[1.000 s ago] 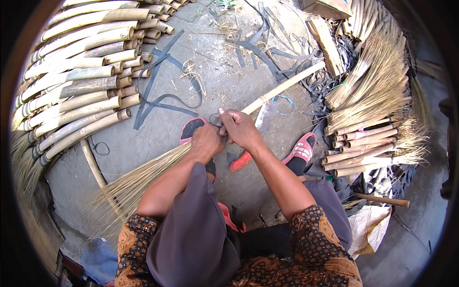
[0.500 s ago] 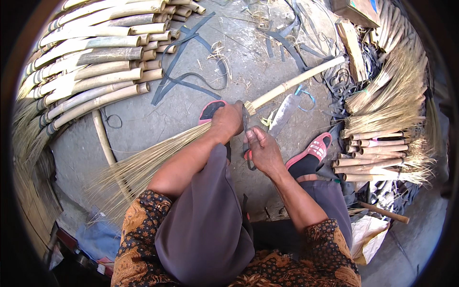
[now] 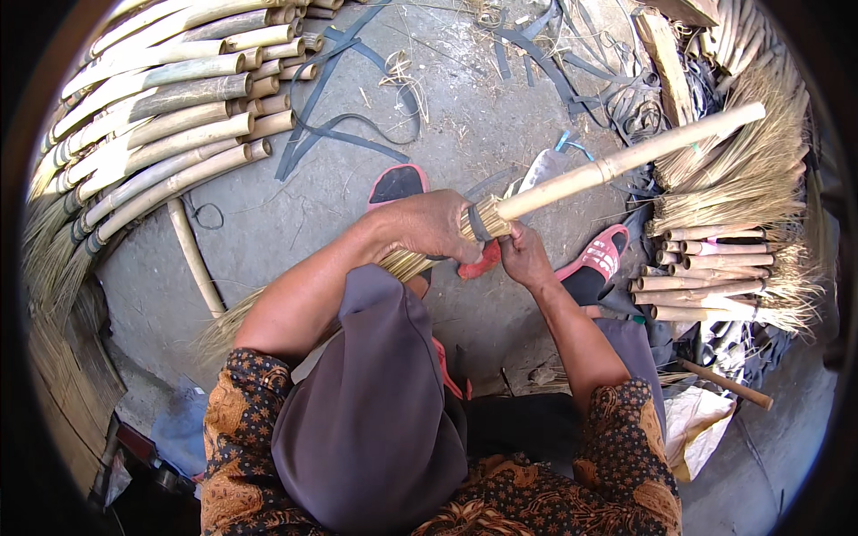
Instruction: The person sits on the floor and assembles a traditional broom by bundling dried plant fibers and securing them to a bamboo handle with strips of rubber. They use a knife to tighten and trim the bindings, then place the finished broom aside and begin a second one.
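A grass broom with a pale bamboo handle (image 3: 626,163) lies aslant before me, its handle up to the right and its grass bristles (image 3: 407,263) down to the left. My left hand (image 3: 433,225) is closed round the bristle bundle just below the handle. Beside its fingers, a dark rubber strip (image 3: 480,223) wraps the bundle. My right hand (image 3: 527,257) is closed under the joint of handle and grass, gripping the strip; the part between its fingers is hidden. Behind the handle, a wide knife blade (image 3: 542,170) lies on the floor.
Finished-looking brooms (image 3: 179,143) are stacked at left, handles toward me. More grass bundles (image 3: 724,196) and short bamboo-handled bundles (image 3: 706,272) lie at right. Loose rubber strips (image 3: 344,125) are scattered on the concrete floor. A bamboo stick (image 3: 193,259) rests at left, a wooden block (image 3: 666,71) at far right.
The broom has shifted right, its handle end now over the grass bundles. My right hand has moved right and up against the broom's underside; the strip hanging between my hands no longer shows.
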Tool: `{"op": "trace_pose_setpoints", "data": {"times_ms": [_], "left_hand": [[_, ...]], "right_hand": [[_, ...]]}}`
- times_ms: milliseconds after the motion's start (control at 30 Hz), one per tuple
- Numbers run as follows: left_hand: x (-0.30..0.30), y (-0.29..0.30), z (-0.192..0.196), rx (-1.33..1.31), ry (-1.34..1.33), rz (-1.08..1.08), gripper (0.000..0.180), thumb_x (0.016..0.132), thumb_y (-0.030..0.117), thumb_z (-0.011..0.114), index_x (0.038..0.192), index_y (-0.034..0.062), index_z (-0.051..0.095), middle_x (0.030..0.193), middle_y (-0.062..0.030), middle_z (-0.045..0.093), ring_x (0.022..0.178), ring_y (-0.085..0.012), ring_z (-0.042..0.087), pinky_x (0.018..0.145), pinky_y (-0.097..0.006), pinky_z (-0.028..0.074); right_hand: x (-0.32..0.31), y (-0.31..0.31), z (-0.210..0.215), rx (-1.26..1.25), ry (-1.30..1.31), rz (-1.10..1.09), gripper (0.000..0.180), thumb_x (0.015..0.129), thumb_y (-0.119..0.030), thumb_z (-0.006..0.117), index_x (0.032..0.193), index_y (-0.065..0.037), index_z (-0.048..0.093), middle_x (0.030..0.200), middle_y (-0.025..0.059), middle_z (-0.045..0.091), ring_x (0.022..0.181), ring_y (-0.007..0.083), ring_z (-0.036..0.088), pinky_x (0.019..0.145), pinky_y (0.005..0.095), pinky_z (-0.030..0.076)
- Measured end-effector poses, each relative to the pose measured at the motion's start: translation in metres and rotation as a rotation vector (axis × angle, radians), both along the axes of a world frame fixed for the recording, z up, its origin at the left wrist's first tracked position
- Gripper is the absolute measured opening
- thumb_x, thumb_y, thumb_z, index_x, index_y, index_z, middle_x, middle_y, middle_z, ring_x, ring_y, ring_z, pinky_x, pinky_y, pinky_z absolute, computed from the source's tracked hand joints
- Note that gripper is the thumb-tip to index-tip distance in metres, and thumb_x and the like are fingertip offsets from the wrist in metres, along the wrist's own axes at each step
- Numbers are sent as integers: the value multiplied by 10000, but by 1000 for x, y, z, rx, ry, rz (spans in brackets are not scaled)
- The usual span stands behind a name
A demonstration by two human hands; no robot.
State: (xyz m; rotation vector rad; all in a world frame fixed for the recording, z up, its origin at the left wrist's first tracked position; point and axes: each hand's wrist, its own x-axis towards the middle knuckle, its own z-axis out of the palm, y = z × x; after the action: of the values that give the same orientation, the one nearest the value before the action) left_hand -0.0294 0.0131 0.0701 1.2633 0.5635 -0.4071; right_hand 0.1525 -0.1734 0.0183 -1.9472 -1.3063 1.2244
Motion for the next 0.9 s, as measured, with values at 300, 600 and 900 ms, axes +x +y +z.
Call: {"op": "trace_pose_setpoints", "data": {"times_ms": [300,600,900], "left_hand": [[9,1,-15,-85,77,-28,414,836,372,849,969,-7,752,818,-96,743,734,-186,694,676,-344,522],[34,-23,-48,730,359,-136,415,900,409,718,1028,17,764,1016,-233,771,990,-420,747,892,-505,586],[33,-29,-50,741,337,-169,321,919,319,668,1017,20,733,1030,-237,769,1005,-406,757,872,-494,598]], "right_hand": [[-4,61,23,442,-443,119,315,885,-117,736,1189,-47,695,1122,168,756,1044,366,737,828,472,556],[-6,125,41,-310,-308,26,448,1007,-428,664,976,15,722,710,181,734,620,357,718,674,436,582],[-13,101,45,-369,489,-540,484,1079,-494,589,894,-50,642,710,75,677,504,144,616,447,296,472]]}}
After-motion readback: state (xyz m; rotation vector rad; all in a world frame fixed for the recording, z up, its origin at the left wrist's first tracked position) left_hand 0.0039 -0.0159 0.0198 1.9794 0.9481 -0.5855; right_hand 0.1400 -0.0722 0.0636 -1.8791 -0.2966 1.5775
